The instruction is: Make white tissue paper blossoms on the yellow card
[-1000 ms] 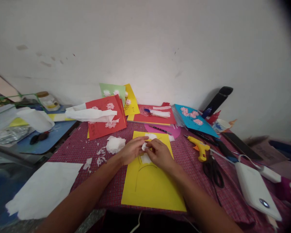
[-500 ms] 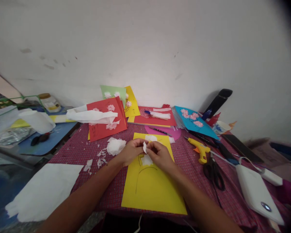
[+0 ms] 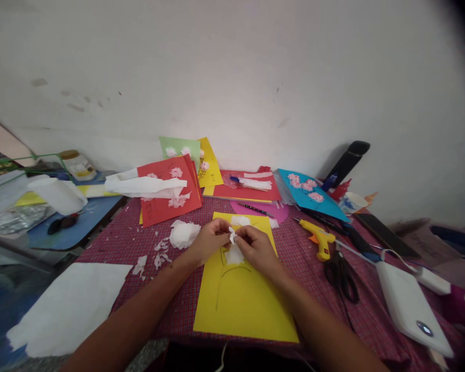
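Between my fingertips is a small twisted piece of white tissue paper (image 3: 232, 236). My left hand (image 3: 212, 240) pinches it from the left, and my right hand (image 3: 256, 248) pinches it from the right. Both are just above a yellow sheet of card (image 3: 244, 305) with thin dark curved lines drawn on it. Flat white tissue pieces lie on the card, one (image 3: 234, 255) below my fingers and another (image 3: 241, 220) beyond them. Left of my left hand sits a crumpled wad of white tissue (image 3: 184, 234), with torn scraps (image 3: 161, 260) around it.
A yellow glue gun (image 3: 318, 238) and black scissors (image 3: 341, 279) lie to the right, beside a white power bank (image 3: 413, 305). Red cards (image 3: 168, 206) with tissue flowers and a blue card (image 3: 313, 194) stand toward the wall. White tissue sheets (image 3: 72, 305) spread at the left.
The tissue piece between my fingers has turned and looks more twisted in the middle. Both hands stay in nearly the same place.
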`<move>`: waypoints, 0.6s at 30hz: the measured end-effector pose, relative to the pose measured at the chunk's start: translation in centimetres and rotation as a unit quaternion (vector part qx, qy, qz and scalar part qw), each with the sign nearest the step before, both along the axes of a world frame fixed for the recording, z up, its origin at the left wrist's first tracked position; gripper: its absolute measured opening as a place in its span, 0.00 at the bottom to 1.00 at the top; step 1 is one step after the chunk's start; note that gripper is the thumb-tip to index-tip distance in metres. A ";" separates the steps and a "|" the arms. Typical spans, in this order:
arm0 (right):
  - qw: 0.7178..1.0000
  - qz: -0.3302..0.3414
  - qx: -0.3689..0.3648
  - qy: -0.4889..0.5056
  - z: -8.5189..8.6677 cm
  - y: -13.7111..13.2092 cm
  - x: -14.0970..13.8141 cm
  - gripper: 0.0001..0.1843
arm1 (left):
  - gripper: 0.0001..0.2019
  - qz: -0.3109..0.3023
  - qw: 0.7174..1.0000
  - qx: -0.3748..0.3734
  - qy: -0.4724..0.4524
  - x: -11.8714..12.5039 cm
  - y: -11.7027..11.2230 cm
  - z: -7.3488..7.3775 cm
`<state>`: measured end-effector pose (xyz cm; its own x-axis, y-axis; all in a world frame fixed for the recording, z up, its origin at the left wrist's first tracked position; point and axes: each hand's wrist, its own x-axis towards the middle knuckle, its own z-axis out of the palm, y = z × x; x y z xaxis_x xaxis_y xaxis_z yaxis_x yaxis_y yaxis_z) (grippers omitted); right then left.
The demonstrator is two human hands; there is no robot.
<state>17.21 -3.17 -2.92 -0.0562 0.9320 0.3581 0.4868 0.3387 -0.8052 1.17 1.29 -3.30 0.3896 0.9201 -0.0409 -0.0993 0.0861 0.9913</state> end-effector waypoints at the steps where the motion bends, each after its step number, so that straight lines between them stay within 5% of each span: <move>1: 1.000 -0.002 0.004 -0.008 0.0 0.0 0.0 0.06 | 0.10 0.007 1.000 0.003 0.004 0.0 0.0 -0.1; 10: 0.997 -0.029 0.049 -0.051 0.1 0.0 0.3 0.06 | 0.13 -0.116 0.992 -0.018 -0.038 -0.4 -0.3 0.7; 18: 0.993 -0.005 -0.068 0.098 -0.2 0.6 0.5 0.08 | 0.13 -0.046 0.998 -0.041 -0.007 -0.4 0.0 0.1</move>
<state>17.70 -2.61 -3.11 0.0117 0.9726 0.2323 0.3190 0.2165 -0.9227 0.78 1.34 -3.22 0.4732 0.8744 -0.1078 -0.1013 0.1755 0.9793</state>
